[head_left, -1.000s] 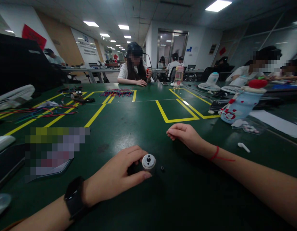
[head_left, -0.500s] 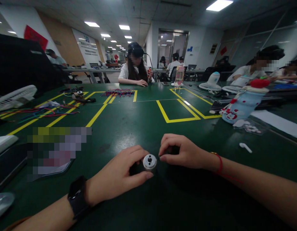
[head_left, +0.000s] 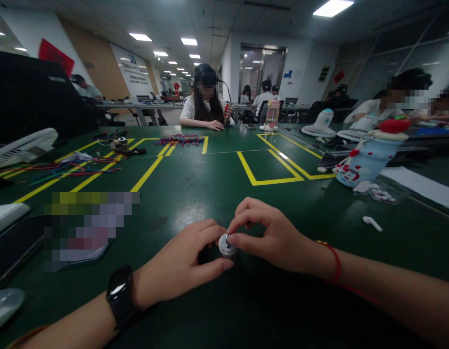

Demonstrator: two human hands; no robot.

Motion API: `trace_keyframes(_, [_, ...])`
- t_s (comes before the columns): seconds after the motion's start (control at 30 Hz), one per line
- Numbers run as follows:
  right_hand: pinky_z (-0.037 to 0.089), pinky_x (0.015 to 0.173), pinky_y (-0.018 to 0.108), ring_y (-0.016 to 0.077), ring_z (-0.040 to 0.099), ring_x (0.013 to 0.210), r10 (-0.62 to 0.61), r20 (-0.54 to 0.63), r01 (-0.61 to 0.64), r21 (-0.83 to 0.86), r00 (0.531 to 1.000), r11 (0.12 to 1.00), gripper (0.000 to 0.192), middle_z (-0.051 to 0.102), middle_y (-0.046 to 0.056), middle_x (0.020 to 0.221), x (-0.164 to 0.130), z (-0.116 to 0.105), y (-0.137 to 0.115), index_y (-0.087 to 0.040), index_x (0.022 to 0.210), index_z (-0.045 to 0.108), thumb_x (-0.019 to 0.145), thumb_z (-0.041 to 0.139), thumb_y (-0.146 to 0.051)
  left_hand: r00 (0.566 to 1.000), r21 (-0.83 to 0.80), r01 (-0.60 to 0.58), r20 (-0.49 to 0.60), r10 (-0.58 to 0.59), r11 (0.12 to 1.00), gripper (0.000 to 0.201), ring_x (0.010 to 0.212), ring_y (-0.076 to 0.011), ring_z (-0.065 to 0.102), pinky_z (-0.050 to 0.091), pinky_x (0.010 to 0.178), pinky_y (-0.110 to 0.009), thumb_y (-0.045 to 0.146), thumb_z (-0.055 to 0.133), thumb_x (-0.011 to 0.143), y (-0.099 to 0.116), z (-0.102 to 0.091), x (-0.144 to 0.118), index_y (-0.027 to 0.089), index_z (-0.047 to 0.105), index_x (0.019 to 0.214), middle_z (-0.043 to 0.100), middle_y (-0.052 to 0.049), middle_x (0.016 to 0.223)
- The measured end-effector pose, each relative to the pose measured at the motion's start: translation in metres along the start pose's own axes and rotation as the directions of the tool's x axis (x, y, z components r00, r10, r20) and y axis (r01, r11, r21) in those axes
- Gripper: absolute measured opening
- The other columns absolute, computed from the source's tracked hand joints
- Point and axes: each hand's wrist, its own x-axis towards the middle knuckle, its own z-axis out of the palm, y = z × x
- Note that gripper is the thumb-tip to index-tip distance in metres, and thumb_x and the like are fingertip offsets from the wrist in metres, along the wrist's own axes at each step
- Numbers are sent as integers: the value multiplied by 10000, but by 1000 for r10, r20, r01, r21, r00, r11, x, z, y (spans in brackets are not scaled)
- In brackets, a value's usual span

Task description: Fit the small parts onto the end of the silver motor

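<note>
Left hand (head_left: 181, 264) was wrapped around a small dark cylindrical part with a silver end cap (head_left: 226, 245), thumb and fingers closed on its body, holding it low over the green tabletop (head_left: 210, 184), near the front edge and roughly centre. Right hand (head_left: 271, 232) was pinched shut at the cap's face, fingertips (head_left: 234, 238) touching the silver rim; couldn't tell whether anything small sat between them. Black watch (head_left: 120, 295) on the left wrist, red string (head_left: 333, 259) on the right wrist. White earbud (head_left: 372, 223) lay on the tabletop to the right, well apart from the hands. Further right: a blue-and-white bottle with a red cap (head_left: 370, 152) tipped on its side, a clear bag of small white pieces (head_left: 379, 193) just in front of it, a white sheet (head_left: 421, 186) beyond. Yellow tape lines (head_left: 270, 167) marked boxes mid-table. Left side: coloured wires (head_left: 64, 168) spread out, a white fan (head_left: 23, 148) at the edge. A bundle of red-blue wires (head_left: 179, 140) lay in front of a person (head_left: 206, 104) seated across the table. Other people sat at the far right (head_left: 388, 109).
</note>
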Motion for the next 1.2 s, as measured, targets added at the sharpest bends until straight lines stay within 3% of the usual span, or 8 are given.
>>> trace_keyframes(0.2, [442,735,258,129,547,824,-14,31,14,-7,999,1000,98,565,17,905,-1,-5,3,-189,891,674,817,668,-252,1000,-5,6,10,-6,1000,197,904,-222,545,442,789,-356,375,566,895,-1,4,2,221,562,1017,588,-37,989])
trace_keyframes(0.3, [441,693,266,139,546,793,70,-51,-69,24,996,997,165,592,30,911,0,-15,14,-184,925,662,842,628,-322,1000,-30,5,0,-5,1000,193,893,-214,546,434,782,-344,371,580,890,1,4,4,227,553,1014,588,-24,976])
trace_keyframes(0.43, [436,677,269,143,555,750,280,-228,-252,143,933,957,187,623,22,824,3,-34,47,-159,851,649,830,613,-342,1000,-64,10,9,-9,998,186,895,-203,540,420,778,-332,363,586,890,4,3,6,243,550,1027,588,-10,997])
trace_keyframes(0.63, [406,585,259,114,503,608,381,-270,-339,189,884,921,234,584,3,694,4,-48,83,-141,814,649,829,580,-364,999,-86,28,26,-26,996,177,874,-192,531,411,760,-326,370,585,891,8,4,11,255,545,1020,580,6,980])
trace_keyframes(1.03, [411,611,264,116,515,637,381,-218,-349,171,899,921,192,596,5,710,3,-45,74,-151,806,651,822,615,-339,999,-85,30,26,-28,996,190,902,-196,532,408,777,-333,378,586,891,7,4,11,265,544,1039,581,7,1008])
trace_keyframes(1.2, [378,532,241,106,486,598,314,-21,-309,137,949,941,262,585,-1,726,1,-29,40,-163,931,670,774,691,-371,1000,-71,19,20,-18,997,175,877,-192,536,412,771,-327,355,593,886,5,2,9,256,540,1020,575,7,978])
